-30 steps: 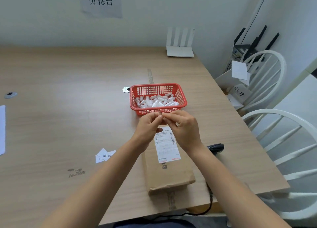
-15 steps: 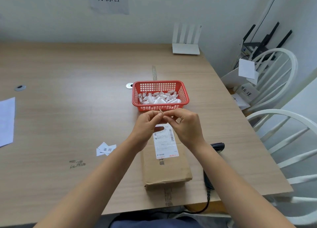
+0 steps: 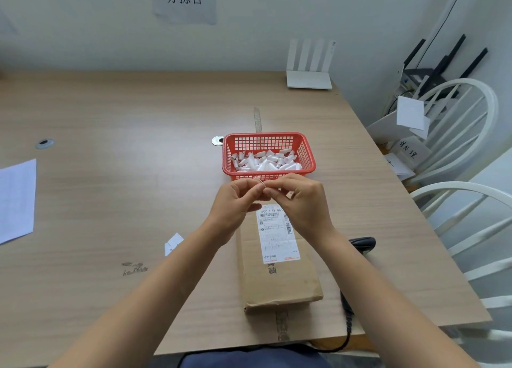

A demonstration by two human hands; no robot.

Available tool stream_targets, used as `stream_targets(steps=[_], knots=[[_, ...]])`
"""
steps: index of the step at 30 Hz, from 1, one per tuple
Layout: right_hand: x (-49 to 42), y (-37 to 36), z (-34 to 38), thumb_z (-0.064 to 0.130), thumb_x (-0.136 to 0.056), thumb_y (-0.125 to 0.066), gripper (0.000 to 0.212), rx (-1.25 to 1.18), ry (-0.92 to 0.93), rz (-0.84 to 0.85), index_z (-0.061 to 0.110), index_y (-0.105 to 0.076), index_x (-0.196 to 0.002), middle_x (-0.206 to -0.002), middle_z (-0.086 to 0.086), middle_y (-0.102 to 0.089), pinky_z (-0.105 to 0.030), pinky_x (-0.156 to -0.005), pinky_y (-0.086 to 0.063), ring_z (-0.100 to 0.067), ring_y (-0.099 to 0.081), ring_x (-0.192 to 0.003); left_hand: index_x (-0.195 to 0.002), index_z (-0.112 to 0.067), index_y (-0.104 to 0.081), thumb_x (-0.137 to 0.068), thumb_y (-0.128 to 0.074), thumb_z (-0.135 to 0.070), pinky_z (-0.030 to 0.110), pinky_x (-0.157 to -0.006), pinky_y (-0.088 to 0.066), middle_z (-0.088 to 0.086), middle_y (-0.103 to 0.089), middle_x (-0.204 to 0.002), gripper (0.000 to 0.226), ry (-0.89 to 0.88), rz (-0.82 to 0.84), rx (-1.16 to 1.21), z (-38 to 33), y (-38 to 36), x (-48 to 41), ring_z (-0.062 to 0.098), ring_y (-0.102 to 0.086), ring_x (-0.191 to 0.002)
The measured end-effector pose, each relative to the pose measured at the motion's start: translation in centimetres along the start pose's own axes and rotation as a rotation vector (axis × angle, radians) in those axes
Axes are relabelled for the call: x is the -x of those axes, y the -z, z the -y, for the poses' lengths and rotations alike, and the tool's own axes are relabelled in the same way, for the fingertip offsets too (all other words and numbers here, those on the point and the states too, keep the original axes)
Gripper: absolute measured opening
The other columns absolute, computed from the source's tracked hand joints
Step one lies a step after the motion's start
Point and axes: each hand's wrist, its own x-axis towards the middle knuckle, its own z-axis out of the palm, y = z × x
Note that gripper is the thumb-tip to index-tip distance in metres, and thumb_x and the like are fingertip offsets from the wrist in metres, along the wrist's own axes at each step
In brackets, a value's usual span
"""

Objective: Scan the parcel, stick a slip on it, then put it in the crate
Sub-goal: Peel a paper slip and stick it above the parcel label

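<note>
Only the head camera here, so it's all from that one angle. Your parcel is a long flat cardboard box lying on the worktop, its far end just under your hands and its near end close to the worktop's front edge. The white shipping label sits on the far half of its top face.

Both hands are up just above the parcel's far end, fingertips meeting. Your left hand and right hand are each pinched together on the same tiny slip, which is too small to make out properly; my guess is you're peeling or unfolding it. Just past the parcel sits the red basket full of little white rolled slips, and that looks like your supply.

The dark scanner lies just right of the parcel, with its cable running off the front edge. A couple of loose white scraps lie to the parcel's left.

Handling-wise, I reckon the box is stiff and fairly light, with slightly crushed corners at the near end, so it shouldn't flex when you press the slip down. Stick it on bare cardboard beside the label so the barcode stays clear. The slip itself looks flimsy and will curl, so keep it by the edges. For the lift, take the parcel by its two long sides near the middle. I can't see any crate for it in this view.
</note>
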Motion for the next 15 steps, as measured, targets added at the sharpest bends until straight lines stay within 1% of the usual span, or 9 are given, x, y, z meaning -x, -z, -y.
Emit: stream_targets(steps=[5,7,12,15], knots=[[0.1,0.0,0.2,0.014,-0.074,-0.069,0.015,-0.001,-0.01,-0.009,0.007,-0.074,-0.086,-0.078,-0.009,-0.074,-0.023,-0.065,-0.053,-0.014,-0.066,-0.07,-0.08,-0.017,-0.063,-0.091,-0.053,-0.016,0.013,-0.063,-0.051,-0.002,-0.066,-0.076,0.015,-0.011,-0.013,-0.014,0.1,-0.3,0.1,-0.002,-0.066,-0.069],[0.2,0.0,0.2,0.016,-0.075,-0.068,0.015,0.015,-0.007,-0.001,0.008,-0.074,-0.086,-0.078,-0.009,-0.075,-0.024,-0.064,-0.053,-0.015,-0.067,-0.07,-0.079,-0.017,-0.062,-0.091,-0.053,-0.015,0.013,-0.063,-0.049,-0.002,-0.064,-0.075,0.015,-0.006,-0.01,-0.004,0.0,-0.4,0.2,-0.001,-0.065,-0.068],[0.3,-0.1,0.4,0.016,-0.077,-0.068,0.012,0.029,-0.028,-0.025,0.009,-0.074,-0.085,-0.076,-0.008,-0.074,-0.027,-0.059,-0.053,-0.017,-0.066,-0.063,-0.074,-0.016,-0.059,-0.09,-0.053,-0.01,0.019,-0.067,-0.048,-0.001,-0.064,-0.075,0.018,0.023,-0.035,0.054,-0.1,-0.8,0.1,0.003,-0.063,-0.069],[0.5,-0.2,0.7,0.014,-0.079,-0.067,0.008,-0.002,-0.101,-0.061,0.009,-0.073,-0.082,-0.072,-0.005,-0.073,-0.023,-0.058,-0.053,-0.014,-0.066,-0.061,-0.071,-0.017,-0.059,-0.089,-0.053,-0.009,0.017,-0.064,-0.048,-0.002,-0.064,-0.073,0.021,0.013,-0.047,0.059,-0.2,-1.1,0.1,0.002,-0.064,-0.067]])
